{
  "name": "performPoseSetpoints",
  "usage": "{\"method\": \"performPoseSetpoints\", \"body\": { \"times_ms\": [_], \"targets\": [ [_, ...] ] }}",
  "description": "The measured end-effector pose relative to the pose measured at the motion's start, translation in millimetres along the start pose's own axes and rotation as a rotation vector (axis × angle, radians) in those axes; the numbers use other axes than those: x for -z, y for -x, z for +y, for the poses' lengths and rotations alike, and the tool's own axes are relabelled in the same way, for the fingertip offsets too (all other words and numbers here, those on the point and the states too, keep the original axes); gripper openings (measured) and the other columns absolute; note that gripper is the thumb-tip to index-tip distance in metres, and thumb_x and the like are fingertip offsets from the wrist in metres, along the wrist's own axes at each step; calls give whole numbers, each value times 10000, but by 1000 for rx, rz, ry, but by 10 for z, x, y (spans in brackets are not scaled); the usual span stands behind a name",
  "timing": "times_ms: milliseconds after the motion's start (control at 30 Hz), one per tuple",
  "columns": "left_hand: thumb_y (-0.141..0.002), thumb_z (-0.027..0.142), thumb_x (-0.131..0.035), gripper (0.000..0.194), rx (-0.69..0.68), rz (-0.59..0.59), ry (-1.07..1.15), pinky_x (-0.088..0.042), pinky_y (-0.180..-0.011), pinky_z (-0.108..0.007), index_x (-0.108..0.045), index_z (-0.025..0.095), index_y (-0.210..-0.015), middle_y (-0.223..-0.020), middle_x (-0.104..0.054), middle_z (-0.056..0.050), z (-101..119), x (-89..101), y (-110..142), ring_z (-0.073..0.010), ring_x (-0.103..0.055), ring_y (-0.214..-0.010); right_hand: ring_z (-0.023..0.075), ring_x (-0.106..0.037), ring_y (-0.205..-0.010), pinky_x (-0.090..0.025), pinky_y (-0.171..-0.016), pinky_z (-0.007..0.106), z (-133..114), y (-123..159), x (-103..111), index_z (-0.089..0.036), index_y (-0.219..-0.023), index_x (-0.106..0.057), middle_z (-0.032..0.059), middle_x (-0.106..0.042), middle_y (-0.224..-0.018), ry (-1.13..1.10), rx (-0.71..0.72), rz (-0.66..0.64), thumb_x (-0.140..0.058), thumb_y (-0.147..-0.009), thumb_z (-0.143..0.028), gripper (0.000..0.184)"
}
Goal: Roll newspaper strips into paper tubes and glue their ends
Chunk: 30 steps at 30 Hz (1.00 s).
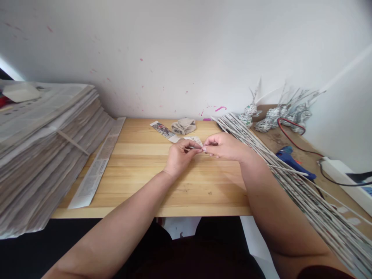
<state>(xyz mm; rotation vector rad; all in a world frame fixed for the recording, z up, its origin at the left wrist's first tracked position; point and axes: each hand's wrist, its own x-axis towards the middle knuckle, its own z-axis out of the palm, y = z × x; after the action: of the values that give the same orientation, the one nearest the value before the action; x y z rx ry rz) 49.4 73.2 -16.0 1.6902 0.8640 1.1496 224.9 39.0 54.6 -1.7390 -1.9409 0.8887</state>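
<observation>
Dark clothing [174, 257] nearest the lens, at the bottom edge of the head view; both forearms come in over it, the right one cut off by the frame at a dark sleeve [322, 272]. Left hand [176, 157] and right hand [225, 147] meet above the wooden table [139, 166], fingertips touching or nearly so. Grip narrow on both: thumb and forefinger pinched on a small end of pale paper (too small to make out its fold). Just behind the fingers, a printed paper piece [194, 139], partly covered by the left hand. A picture-printed strip [162, 130] slants down toward it; whether the two join, cannot tell.

Crumpled cloth [183, 126] beside the strip. Long newspaper strip [100, 166] at left, next to a tied newspaper stack [55, 151] that the frame cuts off. At right, thin paper rods [279, 174], partly hidden by the right forearm and running out of frame. Beyond them, a blue glue gun [293, 163], blurred paper figures [299, 114] and a white power strip [343, 176], cropped.
</observation>
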Motion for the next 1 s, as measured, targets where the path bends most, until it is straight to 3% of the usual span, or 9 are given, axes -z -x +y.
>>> {"method": "performPoseSetpoints", "body": {
  "times_ms": [267, 767, 1000],
  "targets": [
    [-742, 281, -732, 116, 11, 10, -36, -490, -721, -282, -706, 174, -778, -841, -714, -53, 3, -1, 6, -160, -647, -766, 105, -543, -545, -400, -512, 223, -17, 4, 1, -172, -749, -654, 2, -630, -628, -14, -8, -11, -573, -770, -251, 115],
    [-683, 318, -768, 190, 161, -14, 146, -466, -630, -270, -679, 158, -735, -761, -712, -56, 9, -11, 0, -148, -616, -660, 100, -548, -521, -433, -535, 222, -22, 21, 13, -177, -854, -661, 10, -667, -663, -57, -47, -62, -604, -749, -209, 124],
    [-675, 308, -770, 194, 165, 5, 158, -470, -621, -260, -669, 153, -734, -759, -702, -49, -3, -14, -10, -134, -604, -649, 126, -570, -611, -401, -549, 233, 17, -1, -20, -196, -830, -670, 6, -676, -712, 5, 12, -25, -656, -750, -362, 184]
  ]
}}
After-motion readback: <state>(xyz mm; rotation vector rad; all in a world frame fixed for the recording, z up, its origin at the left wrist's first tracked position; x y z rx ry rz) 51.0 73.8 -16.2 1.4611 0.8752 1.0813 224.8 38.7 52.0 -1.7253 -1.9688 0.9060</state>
